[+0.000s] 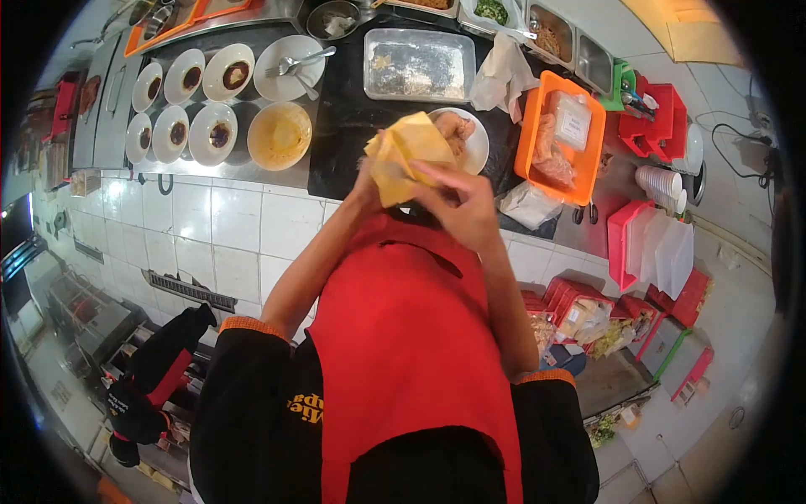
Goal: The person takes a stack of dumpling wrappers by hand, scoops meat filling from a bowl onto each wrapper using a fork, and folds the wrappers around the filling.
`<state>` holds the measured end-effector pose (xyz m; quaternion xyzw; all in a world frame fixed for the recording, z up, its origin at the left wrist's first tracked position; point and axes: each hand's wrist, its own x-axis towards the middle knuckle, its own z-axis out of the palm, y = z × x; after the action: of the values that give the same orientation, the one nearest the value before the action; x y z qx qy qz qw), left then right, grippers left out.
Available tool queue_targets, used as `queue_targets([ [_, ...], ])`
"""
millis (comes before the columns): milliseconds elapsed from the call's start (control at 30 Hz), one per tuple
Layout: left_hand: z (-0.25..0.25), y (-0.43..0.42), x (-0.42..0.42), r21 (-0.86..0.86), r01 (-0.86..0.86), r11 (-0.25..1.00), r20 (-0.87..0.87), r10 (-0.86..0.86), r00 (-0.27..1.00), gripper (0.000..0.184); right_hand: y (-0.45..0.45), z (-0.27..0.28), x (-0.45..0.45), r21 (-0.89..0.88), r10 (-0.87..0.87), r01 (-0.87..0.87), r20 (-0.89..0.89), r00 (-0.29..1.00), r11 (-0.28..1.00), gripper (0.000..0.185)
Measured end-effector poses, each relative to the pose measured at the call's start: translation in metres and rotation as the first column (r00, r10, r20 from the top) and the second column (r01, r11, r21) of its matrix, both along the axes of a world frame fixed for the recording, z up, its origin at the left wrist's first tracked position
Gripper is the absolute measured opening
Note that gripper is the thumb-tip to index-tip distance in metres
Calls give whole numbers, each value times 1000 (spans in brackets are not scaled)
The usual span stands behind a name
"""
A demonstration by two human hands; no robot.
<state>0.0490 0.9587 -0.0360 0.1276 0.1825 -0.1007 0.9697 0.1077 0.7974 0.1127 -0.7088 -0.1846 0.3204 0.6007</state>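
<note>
Head camera, left to right: a co-worker in black and red [159, 386] stood at lower left, well apart from the person at the counter. Six white bowls [201, 146], each with dark sauce at the bottom, stood in two rows on the steel surface. Just beside them were a plate [272, 53] with cutlery [312, 58] on it and a bowl stained orange [259, 141]. The person's left hand [366, 178] was closed on a stack of yellow sheets [409, 149], held up in front of the chest near the counter's edge. Beyond the sheets lay a metal tray [373, 67], its base dusted white. A white bowl of raw-looking meat [478, 153] stood partly hidden behind the sheets. The right hand [467, 206] met the sheets from the right, fingers slightly bent (whether they pinched one could not be told). Farther right came a crumpled plastic bag [505, 77], an orange basket [526, 143] of bagged food and, near the wall, stacked cups [660, 186].
</note>
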Motion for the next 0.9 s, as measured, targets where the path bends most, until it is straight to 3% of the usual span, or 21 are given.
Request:
queue_targets([
  [33,-11,4,-3,113,-55,992,-53,61,997,74,-15,-23,5,20,-65,67,-84,994,998,25],
  [67,-14,12,-8,111,-54,992,-54,60,997,74,-29,-44,13,62,-156,155,8,988,986,21],
  [100,-17,22,-16,115,-60,991,-59,68,996,71,-48,-54,26,-70,-139,148,111,984,987,22],
  [167,-25,35,-30,117,-68,991,-66,76,995,67,-81,-75,39,-462,-77,211,292,953,861,26],
  [200,-35,38,-36,172,-76,982,-96,93,991,66,-84,-83,39,-463,-74,210,294,953,861,26],
  [267,-52,36,-44,224,-80,971,-126,110,986,64,-85,-87,38,-696,137,229,429,893,681,24],
  [300,-59,34,-49,252,-22,967,-187,71,980,62,-77,-85,34,-732,144,246,425,893,636,23],
  [333,-67,29,-51,263,9,965,-218,50,975,62,-75,-85,31,-734,144,247,424,894,633,23],
  [400,-86,18,-53,212,40,977,-237,12,972,61,-74,-83,30,-795,324,203,446,834,571,23],
  [500,-100,3,-48,136,56,989,-213,-27,977,61,-77,-63,33,-797,214,180,360,908,577,23],
  [633,-95,-6,-40,91,75,993,-209,-55,976,61,-83,-90,29,-799,327,191,434,839,571,21],
  [700,-98,-6,-41,60,66,996,-240,-50,969,60,-85,-90,30,-725,232,100,344,910,682,20],
  [833,-88,-5,-38,68,89,994,-228,-71,971,60,-81,-93,29,-714,134,205,388,912,669,20],
  [900,-86,-5,-36,79,101,992,-261,-78,962,60,-75,-95,25,-772,306,110,373,876,625,20],
])
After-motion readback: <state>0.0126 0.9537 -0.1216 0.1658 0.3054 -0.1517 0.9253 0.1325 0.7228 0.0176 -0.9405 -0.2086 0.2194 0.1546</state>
